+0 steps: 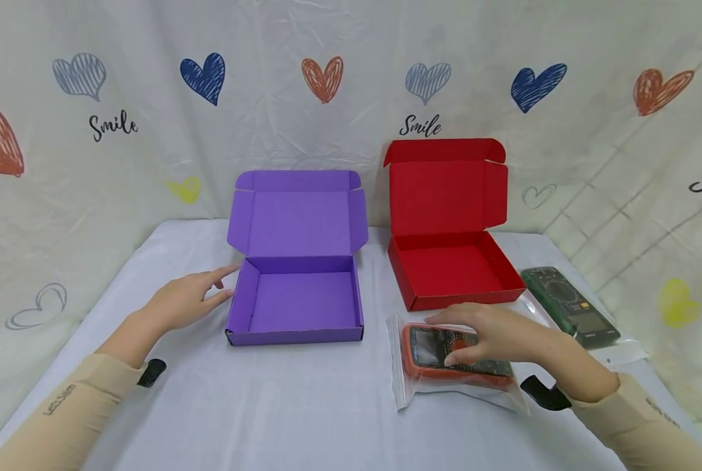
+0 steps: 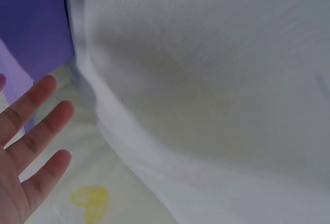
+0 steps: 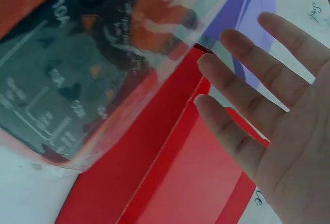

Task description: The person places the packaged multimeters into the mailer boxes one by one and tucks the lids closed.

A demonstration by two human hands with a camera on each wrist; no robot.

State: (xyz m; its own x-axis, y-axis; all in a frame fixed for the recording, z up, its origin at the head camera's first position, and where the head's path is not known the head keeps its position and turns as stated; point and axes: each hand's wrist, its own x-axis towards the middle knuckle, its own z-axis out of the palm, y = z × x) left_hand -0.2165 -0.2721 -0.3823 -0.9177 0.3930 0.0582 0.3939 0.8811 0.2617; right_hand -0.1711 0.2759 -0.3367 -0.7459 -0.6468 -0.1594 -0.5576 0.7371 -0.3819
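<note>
My left hand [image 1: 180,302] is beside the left wall of an open purple cardboard box [image 1: 294,337], its fingers spread and holding nothing. In the left wrist view its fingertips [image 2: 63,109] appear near the box's side; whether any touches it I cannot tell. Over an orange and black multimeter [image 1: 426,348] in a clear plastic bag [image 1: 402,396] hovers my right hand [image 1: 500,332], thumb and fingers loosely extended. The right wrist view has those fingers [image 3: 232,87] straight and not wrapped round the bagged meter; contact by the thumb is hidden there.
Behind the bagged meter stands an open red cardboard box [image 1: 462,299] with its lid raised. To its right lies a green multimeter [image 1: 565,304] in clear plastic. A white cloth covers the table [image 1: 280,405], and a heart-printed curtain [image 1: 268,124] hangs close behind both boxes.
</note>
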